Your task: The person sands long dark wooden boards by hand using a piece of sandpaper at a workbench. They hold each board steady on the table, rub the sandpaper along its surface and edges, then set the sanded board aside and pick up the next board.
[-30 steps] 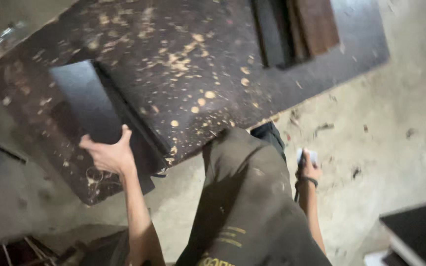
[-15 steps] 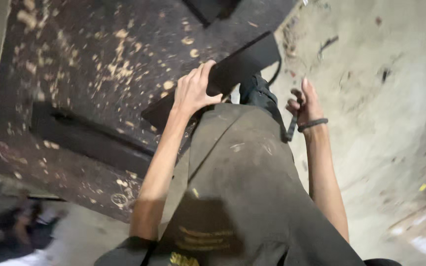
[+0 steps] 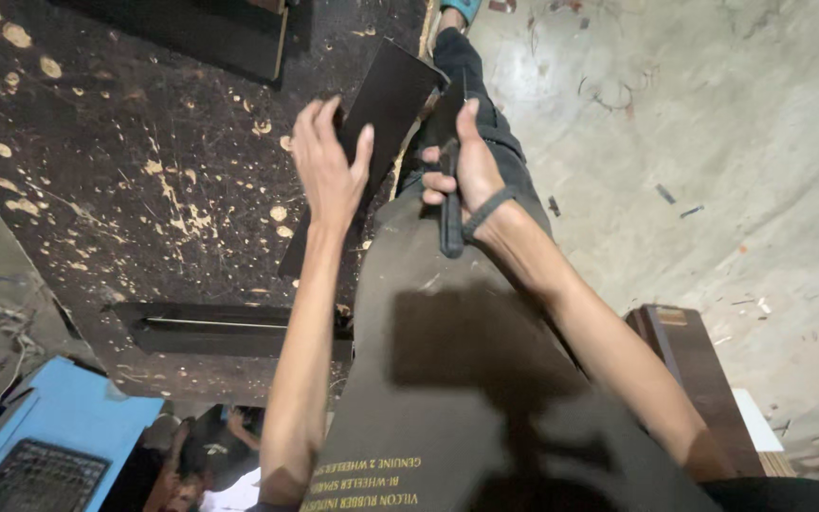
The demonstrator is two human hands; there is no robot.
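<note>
My left hand [image 3: 329, 166] grips the near edge of a flat dark panel [image 3: 392, 90], which tilts up off the edge of a dark, paint-spattered worktable [image 3: 144, 180]. Just to its right, my right hand [image 3: 474, 166] is closed around a slim dark tool [image 3: 449, 232] that points down toward my body. A dark band loops round that wrist. Both hands are above my dark trouser leg and apron [image 3: 447, 379].
A long dark strip [image 3: 220, 327] lies along the table's near edge, and another dark board [image 3: 210, 33] lies at its far side. A blue case [image 3: 59, 427] sits at lower left and a brown wooden piece [image 3: 699, 379] at lower right. Bare concrete floor [image 3: 713, 142] is on the right.
My left hand has gone from the table's edge to the dark panel and tipped it up. My right hand has come up from my side with the tool to beside the panel.
</note>
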